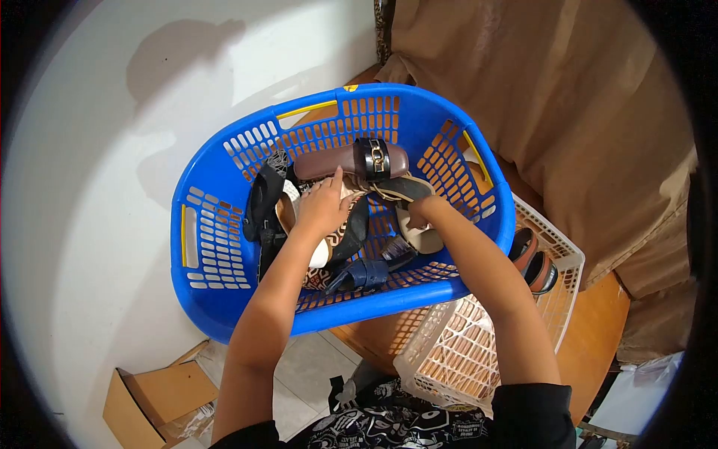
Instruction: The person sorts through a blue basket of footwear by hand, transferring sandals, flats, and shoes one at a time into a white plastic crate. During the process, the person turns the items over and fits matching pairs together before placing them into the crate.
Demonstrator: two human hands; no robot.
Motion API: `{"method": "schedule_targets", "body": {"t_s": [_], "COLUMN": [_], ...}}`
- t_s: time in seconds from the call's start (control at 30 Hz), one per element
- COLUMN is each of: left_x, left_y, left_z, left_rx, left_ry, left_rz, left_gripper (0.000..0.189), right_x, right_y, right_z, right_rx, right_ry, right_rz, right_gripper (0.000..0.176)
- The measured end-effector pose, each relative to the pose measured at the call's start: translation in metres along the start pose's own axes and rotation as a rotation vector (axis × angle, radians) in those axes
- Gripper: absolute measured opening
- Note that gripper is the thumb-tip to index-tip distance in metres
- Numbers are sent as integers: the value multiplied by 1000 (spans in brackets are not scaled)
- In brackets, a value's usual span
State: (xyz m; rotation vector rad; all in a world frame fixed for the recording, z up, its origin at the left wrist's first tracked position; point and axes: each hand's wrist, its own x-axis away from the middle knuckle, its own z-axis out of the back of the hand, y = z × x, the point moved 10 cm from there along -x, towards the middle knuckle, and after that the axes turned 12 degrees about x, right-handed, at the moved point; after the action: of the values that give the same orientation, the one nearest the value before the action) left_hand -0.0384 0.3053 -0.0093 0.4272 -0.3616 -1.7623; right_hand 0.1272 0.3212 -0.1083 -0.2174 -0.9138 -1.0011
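Note:
A large blue plastic basket [191, 299] holds several sandals and shoes. My left hand [325, 206] lies over the pile inside it, fingers extended, touching a patterned shoe [338, 243]. Just above its fingertips is a brown slide sandal [321, 162] with a black strap and gold buckle. My right hand [422, 212] is closed at a sandal with a beige sole [425, 239]; its fingertips are partly hidden. A dark-soled strappy sandal [404, 188] lies against that hand. Black shoes [262, 202] are at the left, and a navy strapped sandal [359, 275] sits at the near side.
Beneath and right of the blue basket, a white plastic basket [570, 258] stands on a wooden table [598, 318], with brown-and-black footwear [537, 269] in it. A brown curtain [538, 82] hangs behind. An open cardboard box [161, 396] is at the lower left, near the white wall [82, 202].

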Motion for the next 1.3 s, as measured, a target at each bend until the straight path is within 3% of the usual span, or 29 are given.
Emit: {"method": "schedule_targets", "body": {"t_s": [0.17, 0.23, 0.37, 0.47, 0.5, 0.6, 0.63, 0.73, 0.77, 0.83, 0.93, 1.0, 1.03, 1.1, 1.13, 1.17, 1.23, 1.3], "left_x": [2, 2, 2, 1, 1, 2, 4, 7, 7, 20, 30, 26, 23, 22, 21, 20, 20, 18], "left_y": [-2, 4, 8, 7, 6, 7, 7, -9, -12, -37, -49, -48, -48, -52, -56, -59, -59, -52], "left_z": [-7, -4, -4, -6, -6, -4, -4, -11, -10, -36, -44, -39, -35, -35, -34, -36, -38, -28], "left_rx": [21, 51, 61, 53, 45, 27, 23, -178, -182, -346, -344, -304, -261, -291, -315, -313, -197, -201], "left_ry": [-56, -91, -39, -68, -85, -116, -110, -153, -145, -486, -592, -536, -480, -460, -438, -433, -413, -358], "left_rz": [31, 31, -49, -30, -5, 29, 25, 97, 98, 274, 422, 413, 408, 428, 454, 457, 476, 456], "left_gripper": [58, 58, 59, 60, 61, 61, 61, 62, 62, 61, 61, 62, 63, 65, 67, 67, 69, 69], "right_x": [-6, 28, 57, 74, 77, 85, 92, 122, 127, 137, 102, 85, 82, 73, 66, 54, 55, 60], "right_y": [18, 32, 60, 68, 72, 41, 40, 8, 4, 15, 26, 30, 29, 32, 34, 32, 8, 0], "right_z": [8, 53, 75, 91, 91, 86, 88, 100, 102, 117, 111, 107, 106, 105, 111, 104, 105, 104], "right_rx": [-36, -57, -283, -337, -338, -660, -659, -892, -887, -1209, -1307, -1406, -1410, -1778, -1802, -1897, -2180, -2238], "right_ry": [35, 306, 432, 664, 670, 508, 517, 385, 392, 507, 532, 550, 556, 506, 554, 475, 220, 255], "right_rz": [-2, -60, -88, -31, -35, 379, 378, 743, 746, 787, 694, 573, 571, 611, 639, 572, 718, 689], "right_gripper": [41, 46, 38, 37, 37, 36, 36, 37, 37, 38, 26, 19, 19, 19, 20, 21, 19, 17]}}
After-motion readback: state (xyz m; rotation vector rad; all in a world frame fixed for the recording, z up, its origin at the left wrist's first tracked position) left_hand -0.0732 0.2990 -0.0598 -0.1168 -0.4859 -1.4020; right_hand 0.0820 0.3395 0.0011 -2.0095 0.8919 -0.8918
